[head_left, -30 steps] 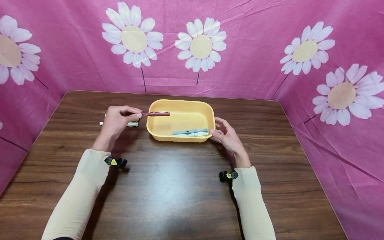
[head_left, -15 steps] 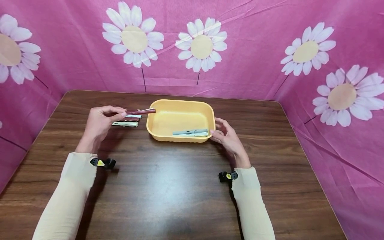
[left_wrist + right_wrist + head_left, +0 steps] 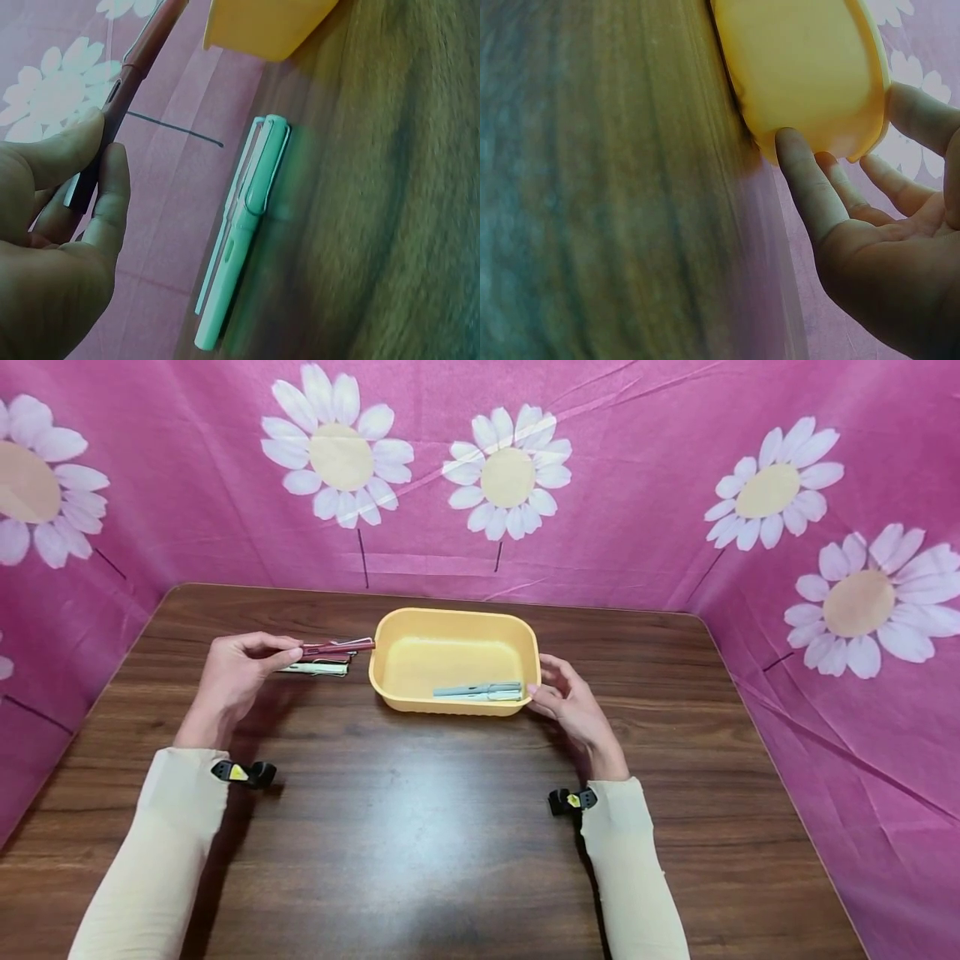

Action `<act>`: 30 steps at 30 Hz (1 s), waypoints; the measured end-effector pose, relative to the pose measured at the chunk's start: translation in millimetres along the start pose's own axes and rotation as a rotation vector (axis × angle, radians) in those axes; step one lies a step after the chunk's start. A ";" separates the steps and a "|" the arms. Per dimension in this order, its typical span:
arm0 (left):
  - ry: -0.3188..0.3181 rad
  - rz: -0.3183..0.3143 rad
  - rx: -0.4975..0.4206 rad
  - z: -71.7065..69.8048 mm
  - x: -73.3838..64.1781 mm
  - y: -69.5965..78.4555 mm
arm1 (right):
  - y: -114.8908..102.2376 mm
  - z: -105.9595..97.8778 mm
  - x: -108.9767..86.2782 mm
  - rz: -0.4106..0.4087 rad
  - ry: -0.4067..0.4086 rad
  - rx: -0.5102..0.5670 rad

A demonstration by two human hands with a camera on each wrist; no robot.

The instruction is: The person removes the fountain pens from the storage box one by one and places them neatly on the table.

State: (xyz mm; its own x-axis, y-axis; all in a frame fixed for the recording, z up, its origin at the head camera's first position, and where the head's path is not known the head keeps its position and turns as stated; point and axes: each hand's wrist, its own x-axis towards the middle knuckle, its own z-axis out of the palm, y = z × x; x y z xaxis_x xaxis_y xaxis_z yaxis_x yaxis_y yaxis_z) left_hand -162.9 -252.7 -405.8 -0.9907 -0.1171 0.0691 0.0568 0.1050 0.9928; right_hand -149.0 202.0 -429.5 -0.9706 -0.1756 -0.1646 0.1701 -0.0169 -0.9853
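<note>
My left hand pinches a dark red pen between thumb and fingers, its capped end pointing towards the yellow plastic box. In the left wrist view the pen is raised above the table. Below it lies a light green pen with a wire clip, partly hiding another pen behind it. My right hand holds the box's right end, thumb at the rim and fingers against the outer wall. Inside the box, a grey-blue pen and a pale pen lie side by side.
The box stands towards the back of a brown wooden table. A pink cloth with white daisies hangs behind and beside the table. Black straps with small devices are on both wrists.
My left hand has drawn back leftwards with the dark red pen, from over the box to its left side, lowering slightly towards the pens on the table. The right hand and box stay put.
</note>
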 end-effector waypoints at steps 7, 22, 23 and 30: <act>0.007 -0.036 -0.009 -11.7 -3.6 -1.7 | -0.6 -0.5 0.6 -0.010 0.000 -0.004; -0.056 -0.069 0.158 -26.6 -8.6 -17.7 | 1.2 -1.3 -0.7 -0.009 0.003 -0.003; -0.060 -0.064 0.157 -27.3 -8.3 -19.5 | 1.2 -1.3 -0.7 -0.008 0.003 -0.002; -0.079 -0.060 0.183 -34.4 -5.9 -32.7 | 1.4 -1.1 0.0 -0.011 -0.001 0.004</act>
State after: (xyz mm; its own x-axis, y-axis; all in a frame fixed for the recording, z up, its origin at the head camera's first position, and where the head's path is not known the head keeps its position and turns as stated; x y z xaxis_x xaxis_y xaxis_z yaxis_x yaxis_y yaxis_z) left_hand -154.7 -289.4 -435.4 -0.9987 -0.0514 -0.0049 -0.0190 0.2788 0.9602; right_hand -148.9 203.1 -430.9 -0.9724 -0.1760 -0.1532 0.1596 -0.0227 -0.9869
